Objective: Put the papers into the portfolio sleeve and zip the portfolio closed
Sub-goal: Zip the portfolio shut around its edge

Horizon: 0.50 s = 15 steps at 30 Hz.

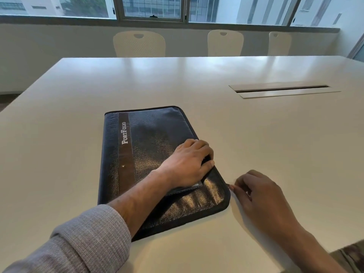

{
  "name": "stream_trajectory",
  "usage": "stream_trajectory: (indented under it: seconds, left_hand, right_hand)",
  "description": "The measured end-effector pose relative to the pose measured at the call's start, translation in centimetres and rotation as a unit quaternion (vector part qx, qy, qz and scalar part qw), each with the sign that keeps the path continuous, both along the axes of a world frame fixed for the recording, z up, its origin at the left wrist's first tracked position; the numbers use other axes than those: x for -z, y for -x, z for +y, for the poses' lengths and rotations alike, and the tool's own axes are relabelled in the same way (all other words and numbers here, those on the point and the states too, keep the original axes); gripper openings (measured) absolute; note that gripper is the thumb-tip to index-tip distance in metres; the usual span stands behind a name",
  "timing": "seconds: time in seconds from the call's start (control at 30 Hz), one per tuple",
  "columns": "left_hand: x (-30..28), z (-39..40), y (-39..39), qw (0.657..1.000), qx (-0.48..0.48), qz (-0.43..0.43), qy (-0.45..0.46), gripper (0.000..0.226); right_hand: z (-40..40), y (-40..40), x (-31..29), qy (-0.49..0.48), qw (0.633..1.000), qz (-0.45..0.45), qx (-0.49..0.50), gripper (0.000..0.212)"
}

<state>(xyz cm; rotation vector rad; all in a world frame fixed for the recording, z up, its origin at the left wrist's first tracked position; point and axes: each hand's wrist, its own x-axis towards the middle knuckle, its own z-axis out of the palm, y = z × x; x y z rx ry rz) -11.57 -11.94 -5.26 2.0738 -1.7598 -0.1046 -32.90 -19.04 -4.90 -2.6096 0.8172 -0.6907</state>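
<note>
- Table (197, 85): big pale top fills most of your view; a cable slot (283, 89) is let into it at 1 o'clock from the portfolio.
- Chairs (139, 44): three pale ones along the table's far edge at 12 o'clock, windows behind them.
- Portfolio (149, 138): black textured case with a brown band reading "PortFolio", lying flat and shut on the table, centre-left in view, long axis running roughly 12 to 6. Can't tell how far the zip is drawn.
- Your grey sleeve (82, 239) comes in from 7 o'clock, forearm lying across the cover.
- Your left hand (189, 164): palm down on the cover, fingers curled over its 3 o'clock edge, gripping that edge.
- Your right hand (260, 196): on the table just beside the portfolio's near-right corner, at about 4 o'clock from the left hand. Fingers pinched toward that corner; can't tell if they hold the zip pull.
- Papers: none visible.
</note>
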Motion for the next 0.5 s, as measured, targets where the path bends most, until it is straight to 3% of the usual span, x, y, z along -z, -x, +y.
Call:
stream_trajectory:
  seconds: [0.5]
  left_hand:
    - [0.2,0.1,0.0,1.0,0.001,-0.006,0.001,0.028]
  right_hand:
    - [-0.3,-1.1,0.2,0.005,1.0,-0.003,-0.004,0.017]
